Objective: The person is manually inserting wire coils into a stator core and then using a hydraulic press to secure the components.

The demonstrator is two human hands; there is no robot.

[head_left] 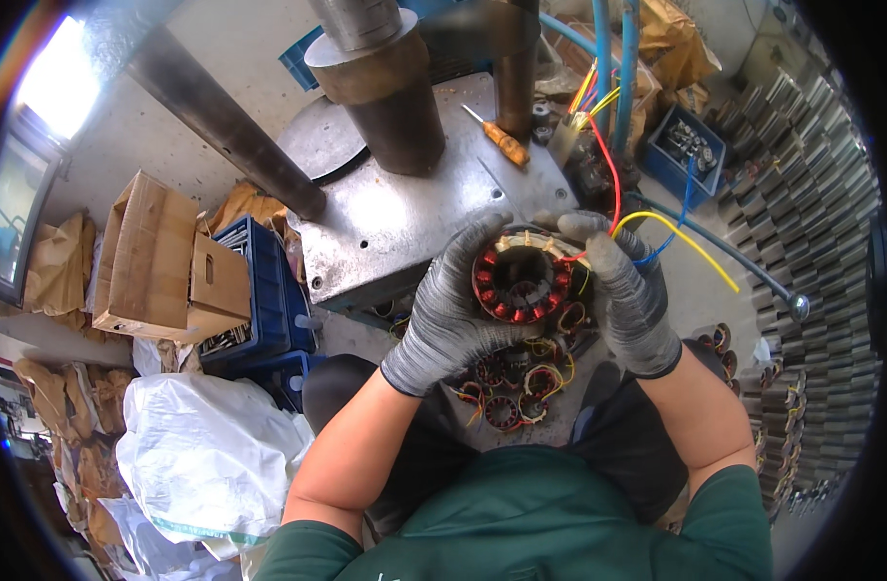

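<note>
Both gloved hands hold a round motor stator (521,283) with red copper windings in front of the press table's edge. My left hand (453,305) in a grey glove wraps its left side, fingers curled over the top. My right hand (623,290) grips the right side. Red, yellow and blue wires (657,228) trail from the stator up and to the right. Below it, between my knees, several more wound stators (511,387) lie in a pile.
A steel press table (405,213) with a thick column (385,97) stands ahead, an orange-handled screwdriver (502,140) on it. Blue crates (264,290) and a cardboard box (163,257) sit left, white bags (206,455) lower left, stacked metal parts (811,242) right.
</note>
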